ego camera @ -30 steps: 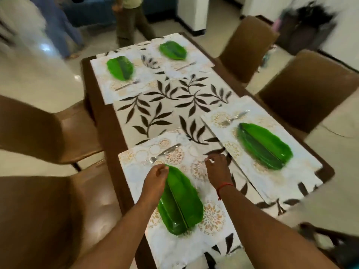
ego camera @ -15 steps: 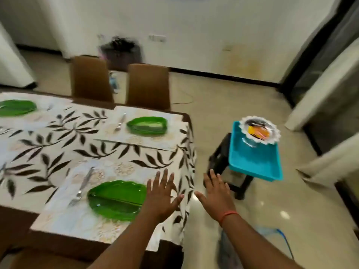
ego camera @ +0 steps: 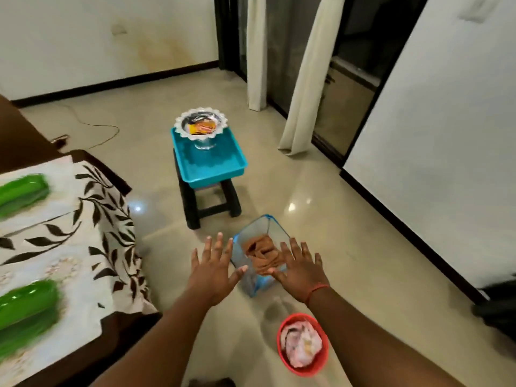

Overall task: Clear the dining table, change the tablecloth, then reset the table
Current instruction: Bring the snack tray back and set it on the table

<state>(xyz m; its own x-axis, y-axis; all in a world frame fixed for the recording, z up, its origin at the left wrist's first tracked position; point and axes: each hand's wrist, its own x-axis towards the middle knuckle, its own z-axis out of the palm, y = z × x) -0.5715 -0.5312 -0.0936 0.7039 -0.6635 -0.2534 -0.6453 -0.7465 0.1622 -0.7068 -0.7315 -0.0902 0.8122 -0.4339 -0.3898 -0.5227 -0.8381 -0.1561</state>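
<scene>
Both hands are held out over the floor, palms down, fingers straight and spread, and neither grip has hold of anything. The left hand (ego camera: 213,270) and the right hand (ego camera: 300,270) sit level with each other, a gap between them. Nearest the viewer, below and just to the right of the right wrist, a red bowl (ego camera: 303,344) with crumpled pale cloth in it stands on the floor. Directly under the gap between the hands lies a clear blue-edged bin (ego camera: 259,254) holding folded brown cloth.

Farther out, ahead of both grips and slightly toward the left hand, a black stool (ego camera: 209,203) carries a teal tray (ego camera: 208,160), and on the tray's far end stands a footed glass dish (ego camera: 200,127) with an orange packet inside. The tray's long axis runs away from the hands, nearly in line with the forearms. My guess is that this dish is the remaining centrepiece to bring back, so the coming move is a forward reach; both hands are about equally near, the left a little better aligned.

Well to the left of the left grip, the tabletop (ego camera: 117,325) already wears the leaf-print tablecloth (ego camera: 106,219) with green plates (ego camera: 25,305) set on mats.
</scene>
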